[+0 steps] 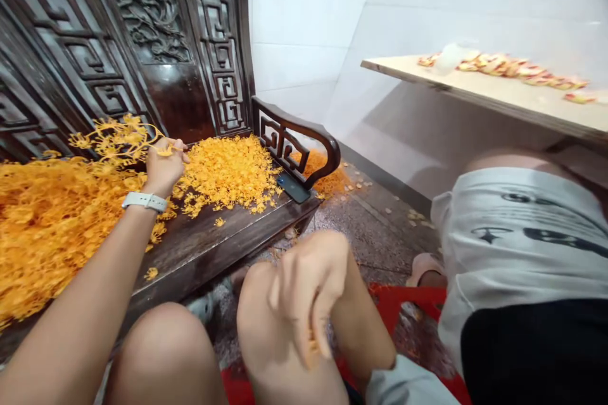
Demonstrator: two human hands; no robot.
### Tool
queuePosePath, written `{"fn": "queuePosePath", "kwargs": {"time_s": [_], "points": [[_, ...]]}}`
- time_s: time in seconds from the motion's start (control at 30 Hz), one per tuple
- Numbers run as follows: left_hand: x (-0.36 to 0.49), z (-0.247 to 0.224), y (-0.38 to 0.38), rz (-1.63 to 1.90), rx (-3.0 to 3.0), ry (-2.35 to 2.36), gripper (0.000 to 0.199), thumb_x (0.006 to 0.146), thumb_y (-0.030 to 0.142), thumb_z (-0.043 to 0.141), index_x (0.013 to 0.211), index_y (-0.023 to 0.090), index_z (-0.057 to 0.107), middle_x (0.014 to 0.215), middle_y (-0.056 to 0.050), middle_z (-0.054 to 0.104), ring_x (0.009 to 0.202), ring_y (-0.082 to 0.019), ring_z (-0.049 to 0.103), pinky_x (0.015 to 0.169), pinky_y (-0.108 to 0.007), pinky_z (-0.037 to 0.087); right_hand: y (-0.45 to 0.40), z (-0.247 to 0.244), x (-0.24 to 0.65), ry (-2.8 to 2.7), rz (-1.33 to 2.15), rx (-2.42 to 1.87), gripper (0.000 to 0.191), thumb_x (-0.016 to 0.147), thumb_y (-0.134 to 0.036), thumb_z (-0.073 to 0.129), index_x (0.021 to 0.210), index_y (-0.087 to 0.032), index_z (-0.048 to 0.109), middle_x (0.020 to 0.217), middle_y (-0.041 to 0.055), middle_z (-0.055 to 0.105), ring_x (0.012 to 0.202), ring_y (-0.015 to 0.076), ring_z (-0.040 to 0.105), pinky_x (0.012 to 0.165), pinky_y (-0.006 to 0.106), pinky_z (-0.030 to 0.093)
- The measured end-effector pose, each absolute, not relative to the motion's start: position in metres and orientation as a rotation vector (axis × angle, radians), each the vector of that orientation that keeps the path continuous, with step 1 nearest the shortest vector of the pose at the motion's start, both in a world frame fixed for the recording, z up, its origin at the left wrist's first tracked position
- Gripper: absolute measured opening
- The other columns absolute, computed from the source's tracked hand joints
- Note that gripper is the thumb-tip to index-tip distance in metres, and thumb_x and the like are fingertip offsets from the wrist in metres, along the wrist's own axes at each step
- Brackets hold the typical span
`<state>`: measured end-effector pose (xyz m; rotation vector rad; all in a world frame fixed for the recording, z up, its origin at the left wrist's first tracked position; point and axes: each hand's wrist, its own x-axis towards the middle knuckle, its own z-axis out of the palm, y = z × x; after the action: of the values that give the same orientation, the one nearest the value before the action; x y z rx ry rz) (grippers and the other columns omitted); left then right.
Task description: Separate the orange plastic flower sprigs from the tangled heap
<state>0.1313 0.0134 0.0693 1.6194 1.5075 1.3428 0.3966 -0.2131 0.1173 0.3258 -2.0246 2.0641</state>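
My left hand point(166, 163), with a pale watch point(145, 202) on its wrist, is closed on a branching cluster of yellow-orange plastic pieces point(121, 139) above the dark carved wooden bench. Below it lies a large orange heap point(52, 228), and a smaller pile of yellow pieces point(228, 168) spreads to its right. My right hand point(311, 291) hangs over my knee, fingers pointing down and pinched on a small orange piece point(312, 342), blurred and partly hidden between the fingertips.
A dark phone point(293, 188) lies on the bench seat point(190, 253) by the armrest point(304, 120). More orange pieces point(327, 172) lie on the floor beyond. A wooden shelf point(403, 66) at right bears red-yellow items. Another person's leg in white cloth point(517, 234) is at right.
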Motion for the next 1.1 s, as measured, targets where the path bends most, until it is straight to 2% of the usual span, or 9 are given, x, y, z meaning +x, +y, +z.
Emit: {"fn": "queuePosePath", "kwargs": {"time_s": [0.1,0.23,0.4,0.57,0.67,0.73,0.8,0.93,1.1], "points": [[0.118,0.067,-0.005,1.369,1.547,1.549,0.025,0.100,0.045,0.053,0.096,0.021,0.061,0.073,-0.003,0.066,0.048,-0.015,0.041,0.048,-0.028,0.030,-0.163,0.102,0.384,-1.441,1.898,0.050,0.036,0.069,-0.063,0.090,0.074,-0.029,0.077,0.064,0.0051,0.073,0.058,0.0207,0.068,0.060,0.030,0.057],[0.115,0.056,-0.034,1.341,1.467,1.569,0.027,0.098,0.047,0.059,0.091,0.021,0.061,0.070,-0.002,0.066,0.049,-0.014,0.042,0.051,-0.027,0.032,-0.110,0.077,0.328,-0.816,1.741,-0.523,0.036,0.087,-0.057,0.072,0.090,-0.021,0.072,0.089,0.0076,0.080,0.072,0.0165,0.069,0.064,0.028,0.059],[0.119,0.053,-0.053,1.273,1.242,1.235,0.029,0.089,0.039,0.070,0.111,0.021,0.063,0.083,-0.003,0.070,0.056,-0.012,0.054,0.056,-0.025,0.042,-0.126,0.053,0.287,-0.929,1.731,-0.668,0.030,0.079,-0.040,0.081,0.099,-0.017,0.077,0.085,0.0052,0.077,0.059,0.0107,0.061,0.055,0.023,0.049],[0.108,0.056,-0.069,1.361,1.122,0.993,0.037,0.077,0.028,0.081,0.113,0.030,0.070,0.096,0.000,0.077,0.068,-0.011,0.064,0.063,-0.024,0.053,-0.132,0.013,0.312,-0.833,1.228,-0.970,0.022,0.083,-0.041,0.070,0.092,-0.021,0.070,0.072,-0.0003,0.068,0.055,0.0118,0.055,0.052,0.023,0.042],[0.084,0.040,-0.078,1.437,1.205,1.098,0.029,0.074,0.037,0.086,0.100,0.044,0.074,0.088,0.011,0.079,0.070,-0.016,0.069,0.067,-0.032,0.060,-0.138,-0.023,0.379,-0.893,0.704,-1.320,0.020,0.087,-0.040,0.062,0.095,-0.022,0.066,0.083,0.0023,0.069,0.068,0.0168,0.060,0.063,0.028,0.051],[0.065,0.024,-0.082,1.383,1.227,1.183,0.027,0.075,0.040,0.086,0.097,0.051,0.075,0.091,0.015,0.080,0.076,-0.019,0.073,0.077,-0.042,0.065,-0.150,-0.044,0.439,-0.980,0.279,-1.685,0.019,0.091,-0.035,0.054,0.100,-0.022,0.063,0.095,0.0074,0.070,0.086,0.0214,0.065,0.082,0.035,0.056],[0.052,0.010,-0.087,1.353,1.232,1.249,0.025,0.075,0.039,0.087,0.093,0.053,0.076,0.090,0.017,0.079,0.078,-0.020,0.074,0.086,-0.045,0.065,-0.159,-0.058,0.498,-0.956,0.144,-1.834,0.020,0.089,-0.032,0.057,0.103,-0.019,0.062,0.106,0.0155,0.068,0.102,0.0292,0.063,0.100,0.046,0.051],[0.050,-0.002,-0.092,1.395,1.187,1.268,0.024,0.074,0.035,0.088,0.092,0.047,0.077,0.085,0.014,0.077,0.075,-0.018,0.074,0.077,-0.039,0.066,-0.152,-0.071,0.572,-1.082,0.162,-1.962,0.028,0.087,-0.033,0.065,0.109,-0.017,0.061,0.116,0.0217,0.065,0.114,0.0350,0.057,0.110,0.052,0.043],[0.075,-0.002,-0.083,1.429,1.064,1.155,0.040,0.067,0.027,0.094,0.100,0.021,0.073,0.081,0.001,0.075,0.063,-0.011,0.069,0.063,-0.023,0.061,-0.129,-0.071,0.589,-1.277,0.240,-1.998,0.008,0.086,-0.026,0.063,0.084,-0.019,0.060,0.098,0.0181,0.067,0.100,0.0316,0.059,0.102,0.048,0.045]]}}
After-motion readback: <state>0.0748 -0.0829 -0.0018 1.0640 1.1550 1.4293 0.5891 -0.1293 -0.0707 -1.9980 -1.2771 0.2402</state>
